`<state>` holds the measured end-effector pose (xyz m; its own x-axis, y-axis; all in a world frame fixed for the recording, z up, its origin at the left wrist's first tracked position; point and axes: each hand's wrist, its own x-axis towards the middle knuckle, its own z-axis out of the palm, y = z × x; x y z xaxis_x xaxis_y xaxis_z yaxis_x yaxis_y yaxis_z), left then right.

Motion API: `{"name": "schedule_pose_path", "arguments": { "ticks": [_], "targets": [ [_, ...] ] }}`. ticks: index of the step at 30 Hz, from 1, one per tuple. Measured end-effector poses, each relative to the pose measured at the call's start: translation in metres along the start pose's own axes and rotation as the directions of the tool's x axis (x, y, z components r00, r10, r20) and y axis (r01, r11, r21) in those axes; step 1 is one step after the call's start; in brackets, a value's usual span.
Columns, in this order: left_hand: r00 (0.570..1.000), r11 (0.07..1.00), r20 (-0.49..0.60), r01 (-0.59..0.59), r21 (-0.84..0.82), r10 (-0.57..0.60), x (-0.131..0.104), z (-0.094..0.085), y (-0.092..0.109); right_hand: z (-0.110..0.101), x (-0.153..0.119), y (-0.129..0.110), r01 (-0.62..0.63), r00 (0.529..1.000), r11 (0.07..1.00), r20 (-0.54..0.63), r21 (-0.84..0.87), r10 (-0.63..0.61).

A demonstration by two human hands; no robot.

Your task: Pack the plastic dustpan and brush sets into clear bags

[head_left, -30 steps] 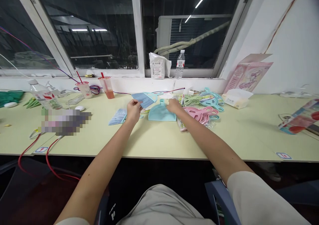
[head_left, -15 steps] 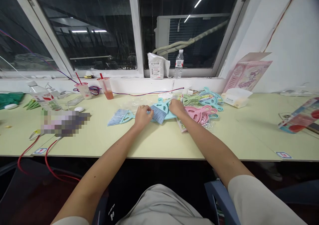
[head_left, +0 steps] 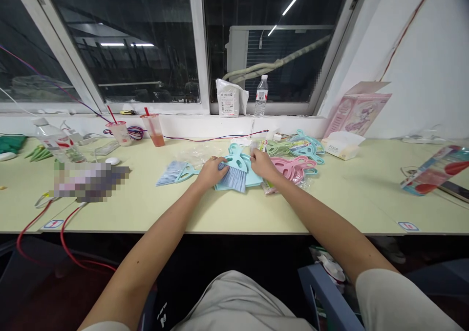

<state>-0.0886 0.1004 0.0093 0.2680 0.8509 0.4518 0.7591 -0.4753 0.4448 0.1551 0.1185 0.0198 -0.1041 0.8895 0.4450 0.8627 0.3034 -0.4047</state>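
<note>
Long pale yellow-green tabletop (head_left: 227, 214) running along under the dark windows, loads of stuff scattered toward the back edge. Pink toy box (head_left: 357, 109) leaning against the wall at the far right end, tissue box (head_left: 340, 145) just in front of it. Heap of pink dustpans (head_left: 293, 167) and green and teal ones (head_left: 296, 147) in plastic wrap, right of centre near the back edge. Teal dustpan (head_left: 252, 175) lying flat mid-table, handle pointing at the window, blue brush (head_left: 234, 174) sitting on top of it with bristles fanned toward the front edge. Second blue brush (head_left: 174, 172) lying loose just to the left, not touched. Left hand (head_left: 210, 172) curled around the brush handle, fingers wrapped on it. Right hand (head_left: 262, 162) on the dustpan's right side near the handle, fingers bent and pinching it. Two cups with red straws (head_left: 137, 131) at the back left, water bottle (head_left: 260, 96) up on the sill.
</note>
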Motion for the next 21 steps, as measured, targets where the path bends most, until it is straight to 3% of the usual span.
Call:
{"name": "schedule_pose_path", "arguments": {
  "ticks": [8,12,14,17,19,21],
  "targets": [
    [0.990,0.991,-0.049,0.131,-0.024,-0.132,-0.001,0.010,-0.001,0.022,-0.011,-0.001,-0.064,0.996,0.997,-0.052,0.037,0.066],
    [0.983,0.993,-0.155,0.091,-0.070,-0.101,-0.001,0.010,0.009,0.025,-0.006,-0.005,-0.019,0.988,0.980,-0.149,0.198,0.049],
    [0.974,0.991,-0.221,0.027,-0.129,-0.055,-0.002,0.007,0.013,0.022,-0.006,-0.006,0.016,0.983,0.931,-0.177,0.365,0.052],
    [0.972,0.965,-0.231,-0.025,-0.261,-0.038,-0.002,0.002,0.016,0.018,-0.008,-0.007,0.109,0.975,0.827,-0.222,0.552,0.019],
    [0.978,0.920,-0.184,0.016,-0.391,-0.095,-0.001,-0.002,0.016,0.016,-0.010,-0.008,0.122,0.977,0.761,-0.214,0.637,0.023],
    [0.980,0.858,-0.103,0.095,-0.504,-0.168,0.000,-0.007,0.014,0.014,-0.011,-0.009,0.054,0.989,0.686,-0.134,0.726,0.064]
  ]
}}
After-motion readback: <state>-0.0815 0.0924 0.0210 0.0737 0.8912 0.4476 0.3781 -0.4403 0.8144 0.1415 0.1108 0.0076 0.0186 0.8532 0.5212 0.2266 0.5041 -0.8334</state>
